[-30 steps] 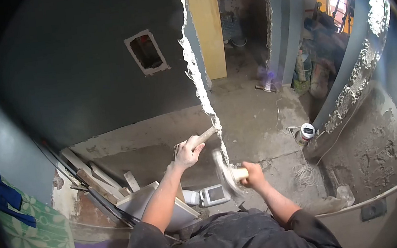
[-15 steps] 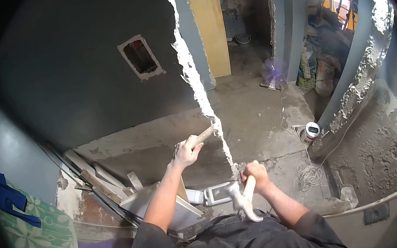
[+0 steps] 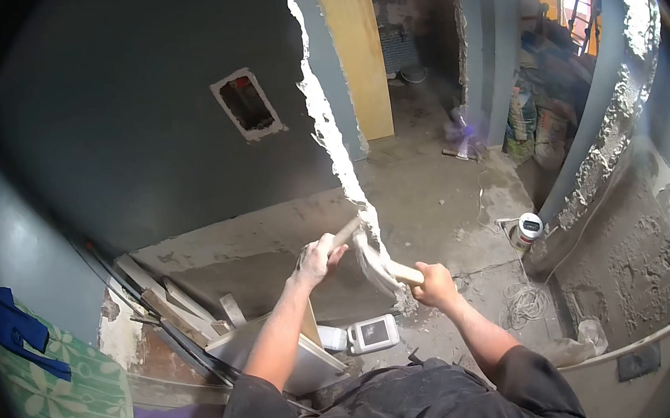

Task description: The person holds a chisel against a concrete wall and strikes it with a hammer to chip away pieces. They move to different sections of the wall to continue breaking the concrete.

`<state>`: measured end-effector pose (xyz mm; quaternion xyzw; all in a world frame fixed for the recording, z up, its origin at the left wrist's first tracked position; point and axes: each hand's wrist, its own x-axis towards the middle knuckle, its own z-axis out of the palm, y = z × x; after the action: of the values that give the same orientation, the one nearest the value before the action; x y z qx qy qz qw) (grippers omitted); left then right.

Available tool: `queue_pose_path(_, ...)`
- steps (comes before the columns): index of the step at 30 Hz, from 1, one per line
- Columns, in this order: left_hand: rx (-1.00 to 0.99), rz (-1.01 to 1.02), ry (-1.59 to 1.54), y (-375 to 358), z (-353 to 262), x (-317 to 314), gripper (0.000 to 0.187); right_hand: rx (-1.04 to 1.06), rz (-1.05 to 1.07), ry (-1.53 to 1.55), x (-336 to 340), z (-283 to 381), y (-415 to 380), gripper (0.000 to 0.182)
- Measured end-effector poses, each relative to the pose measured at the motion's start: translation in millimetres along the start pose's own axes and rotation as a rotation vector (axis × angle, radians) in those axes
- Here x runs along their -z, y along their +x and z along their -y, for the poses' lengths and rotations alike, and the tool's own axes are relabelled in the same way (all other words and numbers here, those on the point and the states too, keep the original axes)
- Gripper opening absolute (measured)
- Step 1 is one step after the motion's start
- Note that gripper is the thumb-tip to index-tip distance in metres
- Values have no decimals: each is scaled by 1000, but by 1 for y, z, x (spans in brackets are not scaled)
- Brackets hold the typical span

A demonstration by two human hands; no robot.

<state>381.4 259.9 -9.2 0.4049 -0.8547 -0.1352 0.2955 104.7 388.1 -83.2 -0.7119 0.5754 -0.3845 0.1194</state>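
Observation:
My left hand [image 3: 320, 262] is closed around a short strip of wood [image 3: 345, 231], its far end against the broken white edge [image 3: 332, 141] of the dark grey wall [image 3: 142, 131]. In my right hand [image 3: 437, 286] is a claw hammer [image 3: 376, 266], gripped by its pale wooden handle. The hammer's head is up at the wall edge, just below the strip's end and overlapping the edge in this view.
Boards [image 3: 179, 304] and dark pipes lean at the left, near a green patterned cloth [image 3: 60, 372]. A white plastic jug [image 3: 374, 335] lies below my hands. On the right are a white bucket [image 3: 529, 227], coiled cable [image 3: 526, 306] and a fan [image 3: 466, 141] farther back.
My right hand has swung the hammer from near my chest up and forward to the wall edge. My left hand keeps the wooden strip at about the same spot.

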Motion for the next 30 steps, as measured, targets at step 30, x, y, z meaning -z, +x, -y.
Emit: queue_pose_path(30,-92,10,22,5,2,0,25,295,-154,129,21,35,-13,16)
